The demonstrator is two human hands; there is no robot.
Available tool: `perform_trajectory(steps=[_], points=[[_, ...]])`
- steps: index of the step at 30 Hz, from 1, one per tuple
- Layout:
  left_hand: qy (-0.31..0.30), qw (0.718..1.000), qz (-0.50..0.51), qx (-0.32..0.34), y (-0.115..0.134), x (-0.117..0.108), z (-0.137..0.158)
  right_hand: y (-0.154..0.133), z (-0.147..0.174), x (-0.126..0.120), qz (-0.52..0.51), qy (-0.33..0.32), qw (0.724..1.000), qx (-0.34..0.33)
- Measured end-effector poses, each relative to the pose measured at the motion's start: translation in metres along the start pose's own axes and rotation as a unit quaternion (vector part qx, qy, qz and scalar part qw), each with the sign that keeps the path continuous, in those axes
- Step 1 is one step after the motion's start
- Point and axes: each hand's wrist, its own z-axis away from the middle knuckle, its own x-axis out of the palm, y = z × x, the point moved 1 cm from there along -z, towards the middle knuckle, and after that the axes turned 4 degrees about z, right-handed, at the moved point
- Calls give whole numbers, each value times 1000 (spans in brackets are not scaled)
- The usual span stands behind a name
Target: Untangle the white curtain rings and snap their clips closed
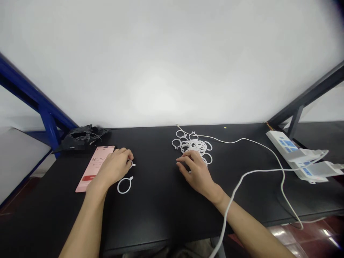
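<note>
My left hand [118, 165] rests at the left of the black table with its fingers curled over a white plastic curtain ring [131, 164]; most of that ring is hidden beneath them. Just below it lies a second white ring [124, 186], its ends together at a small tab. To the right, my right hand [195, 171] hovers at the near edge of a heap of white rings [197, 145]. Its thumb and fingers are apart, with nothing visible between them. Several rings in the heap have open, knobbed ends.
A pink phone [94, 168] showing a timer lies beside my left wrist. Behind it is crumpled black plastic [83, 136]. A white power strip [292, 154] with plugged-in adapters sits at the right. Its white cable [243, 175] passes across my right forearm. A white wall [166, 64] stands behind the table.
</note>
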Motion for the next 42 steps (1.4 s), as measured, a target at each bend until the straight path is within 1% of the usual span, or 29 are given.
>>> perform_trajectory(steps=[3, 6, 8, 10, 13, 14, 15, 17, 19, 20, 21, 22, 23, 24, 25, 26, 28, 30, 35, 42], points=[[21, 999, 30, 13, 20, 2, -4, -1, 0, 0, -5, -5, 1000, 3], [43, 989, 141, 23, 53, 6, -5, -2, 0, 0, -12, -36, 999, -4], [32, 973, 224, 44, 78, 12, -4, -4, -1, 1, -22, -68, 997, -8], [38, 957, 282, 58, 98, 17, -1, -6, -1, 2, -46, -90, 995, -6], [38, 928, 366, 61, 112, 21, 2, -8, -2, 0, -125, -102, 986, 28], [24, 910, 410, 53, 112, 21, 3, -8, -3, 0, -159, -109, 980, 51], [0, 887, 460, 44, 111, 21, 4, -8, -3, -1, -195, -117, 970, 80], [-68, 824, 562, 34, 108, 19, 5, -7, -4, -3, -274, -139, 940, 144], [-138, 754, 641, 43, 106, 18, 6, -5, -5, -5, -371, -165, 892, 198], [-167, 726, 665, 54, 106, 17, 6, -4, -5, -6, -421, -184, 862, 215], [-193, 708, 675, 71, 107, 18, 7, -4, -5, -6, -465, -212, 830, 223], [-217, 702, 672, 90, 109, 18, 8, -3, -4, -7, -500, -244, 800, 225], [-238, 707, 657, 110, 111, 19, 10, -4, -4, -8, -523, -280, 774, 222], [-253, 719, 634, 128, 113, 21, 11, -4, -3, -9, -533, -314, 756, 215], [-261, 734, 610, 144, 114, 22, 12, -5, -3, -10, -533, -343, 745, 206], [-263, 747, 592, 153, 116, 24, 13, -6, -3, -11, -529, -362, 742, 198], [-254, 759, 579, 155, 116, 27, 14, -8, -4, -12, -519, -375, 745, 189], [-251, 757, 582, 156, 115, 30, 13, -11, -5, -13, -520, -371, 746, 187], [-252, 735, 605, 174, 115, 34, 11, -14, -5, -10, -534, -358, 745, 182], [-219, 692, 666, 172, 117, 39, 9, -17, -6, -10, -549, -320, 753, 168]])
